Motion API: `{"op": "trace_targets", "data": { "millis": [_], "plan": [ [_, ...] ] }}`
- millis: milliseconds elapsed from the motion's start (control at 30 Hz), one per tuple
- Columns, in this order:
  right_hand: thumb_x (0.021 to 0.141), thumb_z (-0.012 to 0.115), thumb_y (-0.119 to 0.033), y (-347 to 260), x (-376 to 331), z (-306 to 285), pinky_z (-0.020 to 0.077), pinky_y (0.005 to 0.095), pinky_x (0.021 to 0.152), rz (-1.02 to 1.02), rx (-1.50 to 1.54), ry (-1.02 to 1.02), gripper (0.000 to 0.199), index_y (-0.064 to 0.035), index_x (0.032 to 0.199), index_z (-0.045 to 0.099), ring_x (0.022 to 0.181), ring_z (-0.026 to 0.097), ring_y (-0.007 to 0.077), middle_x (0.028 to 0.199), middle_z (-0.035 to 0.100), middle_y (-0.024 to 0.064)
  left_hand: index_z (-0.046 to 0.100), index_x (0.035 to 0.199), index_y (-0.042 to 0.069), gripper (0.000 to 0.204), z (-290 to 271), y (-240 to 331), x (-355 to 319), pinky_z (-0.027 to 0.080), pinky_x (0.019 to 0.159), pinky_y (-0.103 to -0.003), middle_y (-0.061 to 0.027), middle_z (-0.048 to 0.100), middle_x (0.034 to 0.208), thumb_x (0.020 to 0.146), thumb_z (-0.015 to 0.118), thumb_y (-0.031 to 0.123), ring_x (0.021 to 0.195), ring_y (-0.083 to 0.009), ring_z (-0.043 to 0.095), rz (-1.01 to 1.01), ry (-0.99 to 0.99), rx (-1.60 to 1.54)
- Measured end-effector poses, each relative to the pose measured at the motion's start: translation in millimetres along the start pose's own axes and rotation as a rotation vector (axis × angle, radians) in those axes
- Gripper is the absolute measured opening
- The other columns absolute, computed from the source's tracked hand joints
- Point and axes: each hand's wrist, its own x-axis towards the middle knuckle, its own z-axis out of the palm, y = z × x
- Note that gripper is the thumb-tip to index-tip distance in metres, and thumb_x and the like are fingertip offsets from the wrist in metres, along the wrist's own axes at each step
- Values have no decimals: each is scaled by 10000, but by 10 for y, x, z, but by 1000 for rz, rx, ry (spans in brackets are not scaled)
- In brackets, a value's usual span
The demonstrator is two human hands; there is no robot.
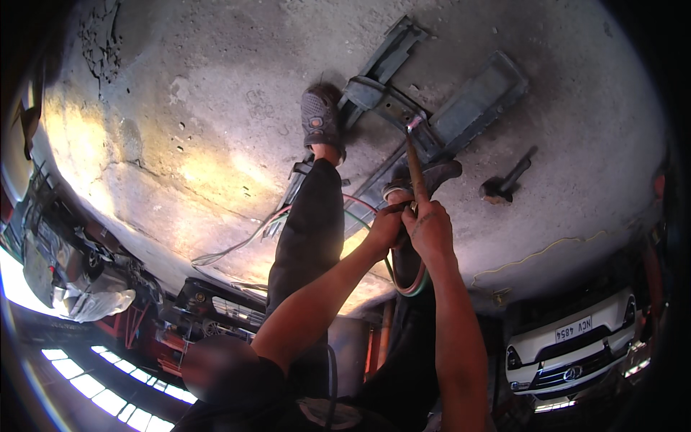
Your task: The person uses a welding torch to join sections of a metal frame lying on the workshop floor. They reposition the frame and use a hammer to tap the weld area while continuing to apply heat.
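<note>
- Torch [415, 169]: held by both hands, its tip at the grey metal frame [432, 108] on the concrete floor [180, 129].
- Left hand [384, 229] and right hand [430, 227]: each grip closed on the torch, beside the hoses [410, 284].
- Hammer [507, 180]: right of the frame.

Rough matt concrete floor [216, 108]; dull grey metal beam [461, 108]; coppery torch tube [416, 169].

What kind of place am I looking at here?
Most likely a vehicle repair or metalwork shop. Both hands, left hand and right hand, hold a gas torch fed by coloured hoses over steel channel pieces on a concrete floor; a white car is parked nearby.
</note>
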Motion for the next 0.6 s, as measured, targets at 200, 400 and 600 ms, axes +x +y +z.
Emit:
{"op": "trace_targets", "data": {
  "millis": [200,400,600],
  "plan": [
    [839,669,-202,11,-8,-13,531,509,743,2,-8,-7,570,-86,1370,497,830,656,447,846,648,274,687,1006,-3,305,11,-109,52,547,763,-348,-147,654,1095,712,745,58,945,-260,680,29,0,45],
    [836,671,-206,51,-13,32,531,506,744,-6,-42,18,589,-94,1384,487,837,656,436,861,658,258,667,1046,-2,327,11,-107,52,533,771,-341,-129,659,1078,732,742,53,941,-233,675,6,-5,32],
    [833,670,-201,45,-3,32,528,510,755,-6,-42,-19,592,-81,1382,485,843,654,428,880,672,237,642,1059,-16,321,17,-83,26,524,738,-322,-102,657,1031,754,730,33,894,-177,660,-44,-12,-181]
  ]
}}
